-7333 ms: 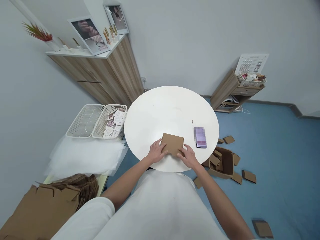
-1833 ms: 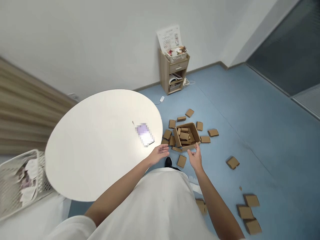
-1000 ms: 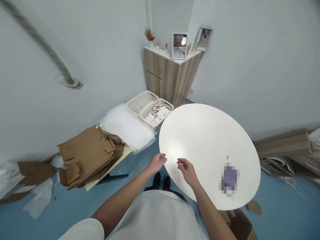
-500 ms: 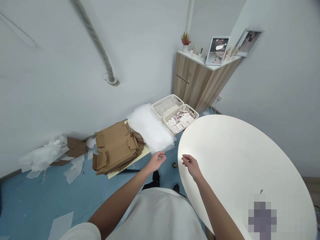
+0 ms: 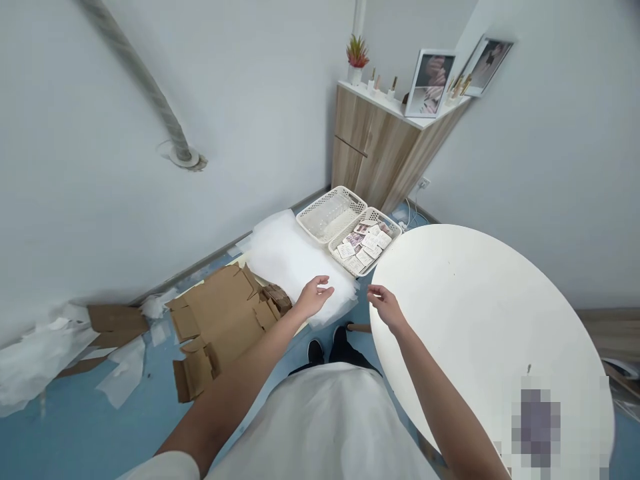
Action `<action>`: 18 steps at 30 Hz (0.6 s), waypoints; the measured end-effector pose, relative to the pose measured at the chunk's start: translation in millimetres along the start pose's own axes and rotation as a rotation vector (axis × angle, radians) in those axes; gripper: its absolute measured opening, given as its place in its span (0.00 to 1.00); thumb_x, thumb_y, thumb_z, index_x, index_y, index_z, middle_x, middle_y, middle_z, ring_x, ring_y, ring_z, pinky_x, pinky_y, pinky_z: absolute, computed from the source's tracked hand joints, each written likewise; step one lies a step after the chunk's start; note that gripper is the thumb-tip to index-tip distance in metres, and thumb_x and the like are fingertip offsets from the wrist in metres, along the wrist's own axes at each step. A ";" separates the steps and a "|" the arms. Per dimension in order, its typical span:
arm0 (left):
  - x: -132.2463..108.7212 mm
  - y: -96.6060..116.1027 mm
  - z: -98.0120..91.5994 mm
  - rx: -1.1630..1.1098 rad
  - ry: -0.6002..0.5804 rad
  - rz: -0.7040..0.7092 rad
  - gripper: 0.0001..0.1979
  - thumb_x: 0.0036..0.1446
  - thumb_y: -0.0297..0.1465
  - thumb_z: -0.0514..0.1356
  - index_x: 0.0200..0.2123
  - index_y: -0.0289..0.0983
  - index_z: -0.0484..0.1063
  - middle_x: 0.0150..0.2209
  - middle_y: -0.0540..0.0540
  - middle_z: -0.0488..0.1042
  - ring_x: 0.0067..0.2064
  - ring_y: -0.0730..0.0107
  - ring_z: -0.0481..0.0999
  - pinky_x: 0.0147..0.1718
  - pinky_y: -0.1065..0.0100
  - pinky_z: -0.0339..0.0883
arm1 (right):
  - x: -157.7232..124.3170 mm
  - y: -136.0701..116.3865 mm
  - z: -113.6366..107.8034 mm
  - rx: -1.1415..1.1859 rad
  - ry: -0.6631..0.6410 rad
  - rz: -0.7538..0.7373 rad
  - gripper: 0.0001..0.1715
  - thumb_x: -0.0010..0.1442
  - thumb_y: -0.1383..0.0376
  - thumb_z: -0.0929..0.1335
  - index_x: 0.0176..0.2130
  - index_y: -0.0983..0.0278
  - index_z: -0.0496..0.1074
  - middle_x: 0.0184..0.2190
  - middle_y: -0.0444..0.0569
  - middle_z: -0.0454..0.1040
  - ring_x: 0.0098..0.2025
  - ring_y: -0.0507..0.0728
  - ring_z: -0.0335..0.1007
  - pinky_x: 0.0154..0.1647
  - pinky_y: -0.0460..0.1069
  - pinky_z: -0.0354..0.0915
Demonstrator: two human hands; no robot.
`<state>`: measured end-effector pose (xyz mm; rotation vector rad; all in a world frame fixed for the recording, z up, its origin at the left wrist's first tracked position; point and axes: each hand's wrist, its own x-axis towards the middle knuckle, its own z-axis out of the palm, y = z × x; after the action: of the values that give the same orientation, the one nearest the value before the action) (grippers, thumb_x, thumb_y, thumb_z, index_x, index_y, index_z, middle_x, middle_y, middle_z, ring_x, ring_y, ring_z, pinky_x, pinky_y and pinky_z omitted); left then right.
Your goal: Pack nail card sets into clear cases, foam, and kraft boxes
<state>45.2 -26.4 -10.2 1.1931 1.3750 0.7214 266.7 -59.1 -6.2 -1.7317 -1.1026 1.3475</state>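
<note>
My left hand (image 5: 315,297) is held out in the air with thumb and fingers apart, nothing in it. It overlaps the near edge of a stack of white translucent sheets (image 5: 280,250). Over the left rim of the round white table (image 5: 475,293) hovers my right hand (image 5: 386,307), empty, its fingers loosely bent and apart. Beyond the hands stand two white plastic baskets. One basket (image 5: 306,223) holds clear plastic pieces; the other basket (image 5: 397,235) holds many small printed cards (image 5: 367,243). Flattened brown cardboard boxes (image 5: 220,310) lie left of the sheets.
A wooden cabinet (image 5: 373,150) in the corner carries a potted plant (image 5: 357,57), small bottles and picture frames. Crumpled wrapping (image 5: 45,353) and cardboard scraps (image 5: 115,323) litter the blue floor at left. A pixelated patch covers something at the table's lower right.
My view has shifted as I step toward the baskets and sheets. Both hands have moved forward, still empty; my left hand now overlaps the white sheets.
</note>
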 end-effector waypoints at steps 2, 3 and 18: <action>14.5 7.5 2.6 -0.004 -0.027 -0.004 0.19 0.47 0.33 0.61 0.44 0.36 0.66 0.49 0.40 0.67 0.40 0.67 0.73 0.42 0.64 0.64 | 13.9 -5.6 -2.4 -0.003 0.031 0.002 0.22 0.48 0.56 0.66 0.43 0.61 0.68 0.43 0.50 0.69 0.39 0.55 0.67 0.41 0.52 0.63; 21.6 11.3 4.6 -0.009 -0.043 -0.010 0.19 0.46 0.32 0.61 0.44 0.36 0.66 0.49 0.40 0.67 0.41 0.66 0.73 0.41 0.63 0.65 | 21.8 -8.0 -2.9 -0.002 0.043 0.001 0.23 0.48 0.57 0.66 0.45 0.60 0.67 0.45 0.50 0.69 0.40 0.55 0.67 0.40 0.52 0.63; 151.8 29.5 45.9 -0.196 -0.044 -0.316 0.28 0.41 0.21 0.59 0.49 0.38 0.63 0.52 0.40 0.64 0.55 0.59 0.62 0.50 0.61 0.57 | 171.3 10.8 21.2 -0.235 -0.025 -0.087 0.22 0.52 0.62 0.63 0.48 0.61 0.65 0.52 0.53 0.63 0.54 0.59 0.58 0.53 0.57 0.57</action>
<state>116.8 114.2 -43.6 0.8098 1.3809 0.5855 267.0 92.4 -89.7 -1.8122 -1.3801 1.2290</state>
